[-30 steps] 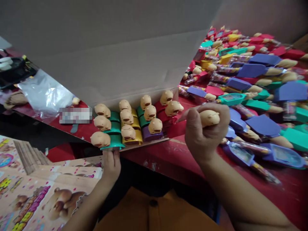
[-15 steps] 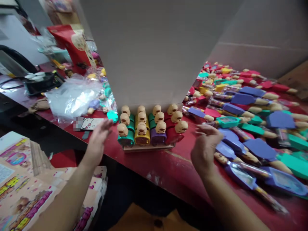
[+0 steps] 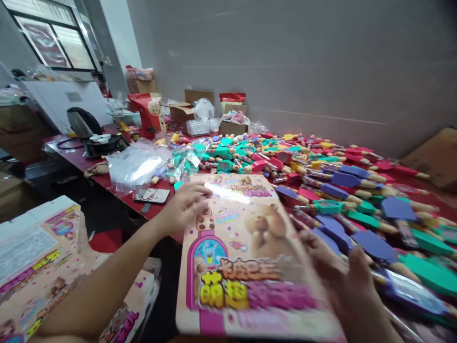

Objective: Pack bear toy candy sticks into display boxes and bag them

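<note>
A printed cardboard box (image 3: 235,257) with bears and colourful lettering stands close in front of me, its large lid panel facing up. My left hand (image 3: 187,207) grips its upper left edge with bent fingers on the printed panel. At the right edge, my right hand (image 3: 335,271) holds the side, fingers against the cardboard and thumb raised; motion blurs it somewhat. Whatever lies inside the box is hidden by the panel. Right beside it spread many toy paddles (image 3: 342,233) in purple, green and red with bear-shaped ends.
Flat printed cartons (image 3: 46,267) are stacked at lower left. On the red table (image 3: 139,207) lie clear plastic bags (image 3: 139,164) and a small kitten-printed card (image 3: 152,195). A kettle (image 3: 84,124), a red pouch (image 3: 148,109) and open cartons (image 3: 183,112) stand farther back.
The tall upright panel has come down over the rows of bear-topped toys, showing its printed face. Both hands, empty and apart earlier, are now on the box. The background wall is now visible.
</note>
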Action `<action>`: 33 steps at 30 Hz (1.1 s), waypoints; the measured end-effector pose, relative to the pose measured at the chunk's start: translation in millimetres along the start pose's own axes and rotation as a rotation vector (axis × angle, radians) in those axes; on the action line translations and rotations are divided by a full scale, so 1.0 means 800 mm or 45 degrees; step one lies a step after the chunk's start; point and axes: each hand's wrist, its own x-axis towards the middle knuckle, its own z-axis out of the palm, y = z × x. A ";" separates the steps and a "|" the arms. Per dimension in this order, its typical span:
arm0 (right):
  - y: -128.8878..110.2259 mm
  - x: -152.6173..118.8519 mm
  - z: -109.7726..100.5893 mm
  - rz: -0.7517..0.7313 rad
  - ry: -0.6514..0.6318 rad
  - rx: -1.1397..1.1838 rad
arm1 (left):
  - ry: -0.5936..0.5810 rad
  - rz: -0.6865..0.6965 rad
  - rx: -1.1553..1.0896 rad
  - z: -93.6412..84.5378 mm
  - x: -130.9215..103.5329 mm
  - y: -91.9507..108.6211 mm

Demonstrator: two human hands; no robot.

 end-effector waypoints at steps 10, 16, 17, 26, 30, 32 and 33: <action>-0.001 0.015 0.032 0.576 -0.503 0.425 | -0.452 -0.657 -0.288 0.031 -0.128 -0.008; 0.016 0.078 0.059 -0.108 0.140 -0.240 | 0.233 -0.025 0.714 0.035 -0.060 -0.065; 0.024 0.081 0.067 -0.176 0.209 -0.328 | 0.298 0.043 0.782 0.040 -0.056 -0.079; 0.079 0.071 0.101 -0.293 0.207 -0.484 | 0.299 0.011 0.754 0.073 -0.067 -0.132; 0.077 0.079 0.097 -0.273 0.200 -0.403 | 0.300 -0.025 0.693 0.072 -0.063 -0.128; 0.072 0.081 0.094 -0.215 0.149 -0.268 | 0.309 -0.044 0.664 0.068 -0.060 -0.120; 0.067 0.082 0.091 -0.181 0.138 -0.189 | 0.314 -0.069 0.632 0.064 -0.057 -0.114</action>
